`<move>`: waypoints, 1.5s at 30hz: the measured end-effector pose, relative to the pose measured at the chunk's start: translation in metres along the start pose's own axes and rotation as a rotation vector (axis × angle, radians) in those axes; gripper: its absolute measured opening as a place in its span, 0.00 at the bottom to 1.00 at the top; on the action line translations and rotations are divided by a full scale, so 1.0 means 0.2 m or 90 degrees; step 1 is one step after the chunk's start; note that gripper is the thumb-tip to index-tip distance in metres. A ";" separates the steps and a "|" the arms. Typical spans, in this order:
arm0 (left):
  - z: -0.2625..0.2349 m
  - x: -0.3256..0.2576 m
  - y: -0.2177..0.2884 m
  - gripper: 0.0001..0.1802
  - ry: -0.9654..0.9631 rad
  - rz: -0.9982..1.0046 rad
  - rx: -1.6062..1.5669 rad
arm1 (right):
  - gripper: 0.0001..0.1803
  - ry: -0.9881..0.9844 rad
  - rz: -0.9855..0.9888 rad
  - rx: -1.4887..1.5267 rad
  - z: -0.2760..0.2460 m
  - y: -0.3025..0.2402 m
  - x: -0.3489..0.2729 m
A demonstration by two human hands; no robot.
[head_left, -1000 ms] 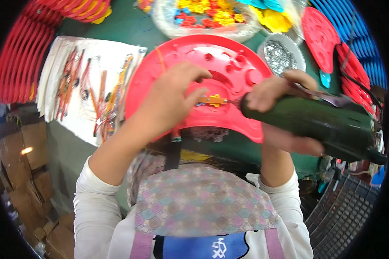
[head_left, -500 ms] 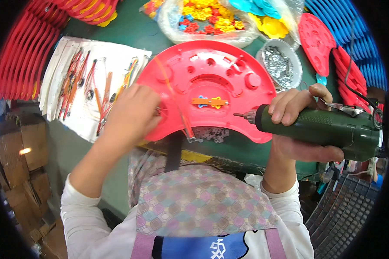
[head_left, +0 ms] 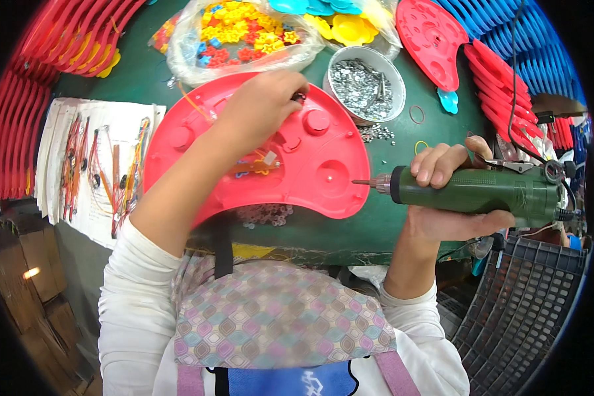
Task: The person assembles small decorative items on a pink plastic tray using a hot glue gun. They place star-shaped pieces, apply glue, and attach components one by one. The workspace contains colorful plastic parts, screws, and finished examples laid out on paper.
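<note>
A red, curved plastic shell (head_left: pixel 336 142) lies hollow side up on the green table in front of me. Over its upper middle reaches my left hand (head_left: pixel 257 109), fingers pinched round a small dark part (head_left: pixel 299 97) that they mostly cover. Beneath that wrist an orange strip (head_left: pixel 261 163) shows in the shell, and a thin orange wire (head_left: pixel 195 105) crosses the far left rim. My right hand (head_left: pixel 439 165) grips a dark green electric screwdriver (head_left: pixel 475 193) held level, its bit pointing left by the shell's right end.
Wired parts lie on white paper (head_left: pixel 59 132) at left. Behind the shell are a bag of coloured plastic pieces (head_left: pixel 244 33) and a white tub of metal screws (head_left: pixel 366 82). Small clear rings (head_left: pixel 265 214) lie at the near edge. Red and blue shells (head_left: pixel 501 89) stack at right.
My left hand has moved right and away from me, from the shell's left side to its upper middle. The view has shifted; the screwdriver stays in my right hand.
</note>
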State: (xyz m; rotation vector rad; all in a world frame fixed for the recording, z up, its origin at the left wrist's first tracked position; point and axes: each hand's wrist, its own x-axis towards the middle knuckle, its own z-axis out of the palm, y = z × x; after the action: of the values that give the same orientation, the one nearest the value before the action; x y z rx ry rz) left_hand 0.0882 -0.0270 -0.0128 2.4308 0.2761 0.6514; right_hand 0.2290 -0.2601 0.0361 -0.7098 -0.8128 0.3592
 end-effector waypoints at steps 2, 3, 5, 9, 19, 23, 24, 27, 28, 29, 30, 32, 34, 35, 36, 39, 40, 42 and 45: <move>0.02 -0.01 -0.04 0.12 0.027 0.028 0.069 | 0.58 0.020 0.013 -0.030 -0.08 -0.05 0.02; 0.02 -0.01 -0.05 0.12 0.030 0.041 0.078 | 0.59 0.061 0.022 -0.023 -0.12 -0.06 0.02; 0.03 -0.02 -0.05 0.12 0.044 0.068 0.094 | 0.60 0.136 0.039 -0.013 -0.21 -0.07 0.03; 0.01 -0.03 -0.02 0.10 0.038 0.066 0.080 | 0.56 0.130 -0.021 -0.096 -0.33 -0.03 0.04; -0.02 -0.03 0.05 0.14 -0.048 0.050 0.122 | 0.55 0.102 -0.012 -0.235 -0.25 0.17 0.01; 0.02 -0.04 0.07 0.15 -0.039 0.054 0.202 | 0.56 0.112 0.021 -0.279 -0.24 0.21 0.02; 0.03 -0.05 0.07 0.14 -0.031 0.061 0.252 | 0.56 0.119 0.021 -0.282 -0.24 0.21 0.02; 0.00 -0.06 0.08 0.14 -0.028 0.053 0.248 | 0.56 0.076 -0.025 -0.187 -0.24 0.18 0.04; -0.01 -0.05 0.09 0.14 -0.028 0.066 0.255 | 0.56 0.050 -0.048 -0.138 -0.25 0.15 0.05; -0.03 -0.05 0.12 0.14 -0.027 0.079 0.262 | 0.57 0.033 -0.076 -0.096 -0.24 0.12 0.07; -0.04 -0.05 0.14 0.14 -0.027 0.092 0.272 | 0.60 0.031 -0.092 -0.074 -0.20 0.08 0.07; -0.04 -0.07 0.21 0.15 -0.026 0.105 0.169 | 0.64 0.021 -0.117 -0.024 -0.11 0.01 0.09; -0.03 -0.13 0.27 0.15 -0.055 0.063 0.036 | 0.65 0.015 -0.105 -0.007 0.01 -0.01 0.08; -0.04 -0.16 0.31 0.15 -0.081 0.012 -0.046 | 0.63 0.008 -0.089 -0.003 0.06 0.00 0.06; -0.05 -0.19 0.33 0.15 -0.108 -0.032 -0.134 | 0.63 0.001 -0.075 0.003 0.11 0.01 0.05; -0.12 -0.23 0.26 0.10 -0.112 -0.018 -0.190 | 0.64 -0.041 -0.044 0.048 0.24 0.08 0.04; -0.15 -0.25 0.24 0.07 -0.088 0.015 -0.162 | 0.65 -0.067 -0.035 0.069 0.27 0.12 0.04; -0.22 -0.31 0.21 0.08 -0.074 0.006 -0.129 | 0.66 -0.108 -0.022 0.094 0.33 0.19 0.04; -0.33 -0.41 0.17 0.09 -0.072 -0.008 -0.089 | 0.67 -0.147 -0.011 0.143 0.45 0.30 0.03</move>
State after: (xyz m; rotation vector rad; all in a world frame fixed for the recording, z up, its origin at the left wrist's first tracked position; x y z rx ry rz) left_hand -0.0139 -0.0481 0.0215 2.3202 0.1925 0.5081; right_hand 0.1633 -0.1748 0.0398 -0.4559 -0.9787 0.5155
